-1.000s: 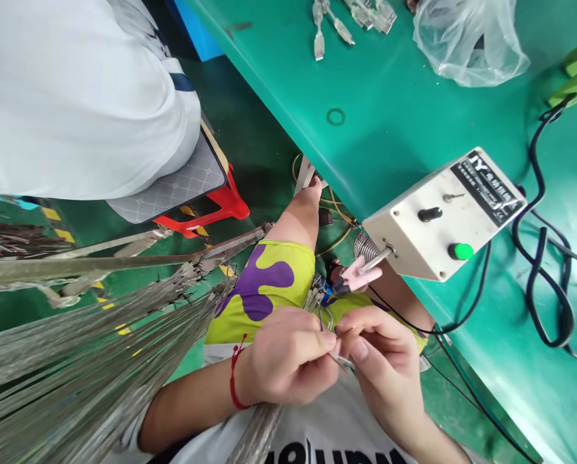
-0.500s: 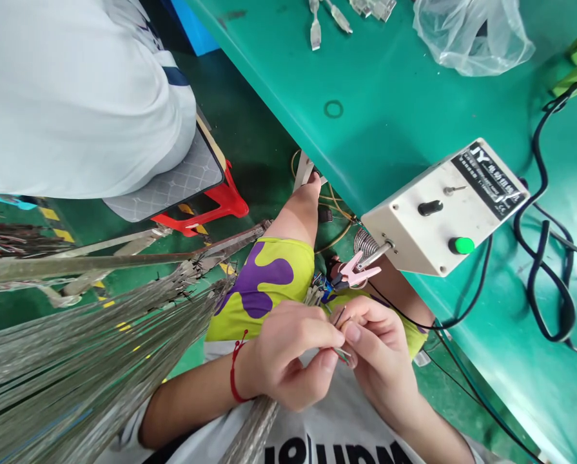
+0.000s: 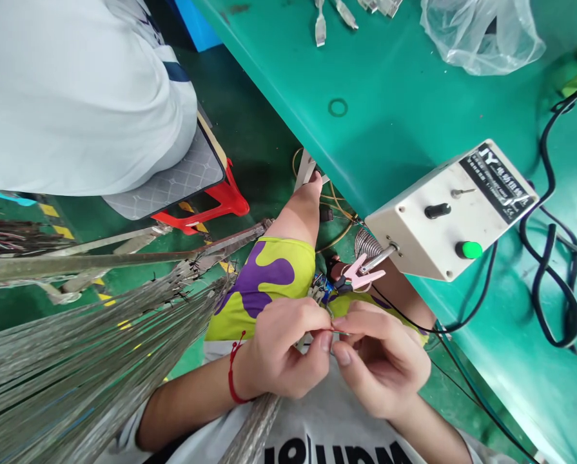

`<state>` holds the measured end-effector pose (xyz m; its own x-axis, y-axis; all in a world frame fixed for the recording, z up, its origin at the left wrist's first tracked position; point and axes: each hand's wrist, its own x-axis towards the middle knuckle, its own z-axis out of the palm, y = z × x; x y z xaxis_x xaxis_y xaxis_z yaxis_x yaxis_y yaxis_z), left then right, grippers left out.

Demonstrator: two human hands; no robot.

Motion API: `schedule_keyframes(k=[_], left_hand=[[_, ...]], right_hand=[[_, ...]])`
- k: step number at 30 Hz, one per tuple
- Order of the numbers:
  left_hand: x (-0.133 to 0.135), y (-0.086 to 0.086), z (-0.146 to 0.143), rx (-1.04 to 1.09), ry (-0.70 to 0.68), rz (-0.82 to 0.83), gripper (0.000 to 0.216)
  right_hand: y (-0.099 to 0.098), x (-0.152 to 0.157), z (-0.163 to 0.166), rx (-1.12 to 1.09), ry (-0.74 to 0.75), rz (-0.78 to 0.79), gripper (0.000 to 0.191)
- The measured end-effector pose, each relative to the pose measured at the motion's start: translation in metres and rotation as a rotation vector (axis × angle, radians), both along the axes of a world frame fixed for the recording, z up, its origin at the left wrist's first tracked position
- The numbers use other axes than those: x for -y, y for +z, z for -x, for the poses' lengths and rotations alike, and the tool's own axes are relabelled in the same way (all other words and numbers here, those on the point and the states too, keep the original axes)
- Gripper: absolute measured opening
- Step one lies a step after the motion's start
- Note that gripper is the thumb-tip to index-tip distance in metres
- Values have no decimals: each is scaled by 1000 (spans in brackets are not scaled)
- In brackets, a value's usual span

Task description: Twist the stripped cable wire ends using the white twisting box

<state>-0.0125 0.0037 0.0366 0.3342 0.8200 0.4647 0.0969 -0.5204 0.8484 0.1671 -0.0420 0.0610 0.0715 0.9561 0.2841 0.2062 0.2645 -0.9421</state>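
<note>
My left hand point(image 3: 291, 348), a red cord bracelet at its wrist, pinches thin wires point(image 3: 340, 332) between thumb and forefinger in front of my lap. My right hand point(image 3: 385, 361) meets it at the same wires, its curled forefinger against them and its thumb just below; its other fingers are partly hidden. A reddish and a greenish strand show between the fingertips. Just beyond the hands, a pink clip point(image 3: 363, 276) sits on the metal shaft of a beige machine box point(image 3: 414, 225) with a black knob and a green button.
Bundles of grey cables point(image 3: 124, 361) hang on a rack at left. A person in a white shirt point(image 3: 85, 96) sits on a red stool point(image 3: 225, 200). The green table point(image 3: 288, 71) carries USB plugs point(image 3: 320, 29), a plastic bag point(image 3: 481, 38) and a black power cord point(image 3: 542, 270).
My right hand has turned and its thumb has dropped away from the forefinger. The wire ends that stuck up between the hands are now mostly hidden. My left hand stays nearly in place.
</note>
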Motion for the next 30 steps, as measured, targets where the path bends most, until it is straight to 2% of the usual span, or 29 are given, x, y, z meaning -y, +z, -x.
schedule_keyframes(k=[9, 15, 20, 23, 25, 27, 30], left_hand=[[6, -7, 2, 21, 25, 80, 15], [9, -11, 2, 64, 38, 108, 12], [8, -13, 2, 59, 36, 106, 13], [8, -14, 1, 85, 38, 123, 17], [9, -15, 0, 94, 44, 143, 20], [11, -16, -1, 81, 63, 145, 23], [12, -16, -2, 63, 99, 131, 26]], right_hand=[[-5, -2, -1, 1, -11, -8, 31], [-9, -2, -1, -57, -42, 65, 17], [-8, -8, -3, -21, -24, 25, 8], [-18, -9, -8, 7, -29, 95, 35], [-29, -10, -11, -56, -43, 186, 49], [-39, -15, -13, -232, -48, 307, 52], [-47, -26, -12, -560, 22, 446, 63]])
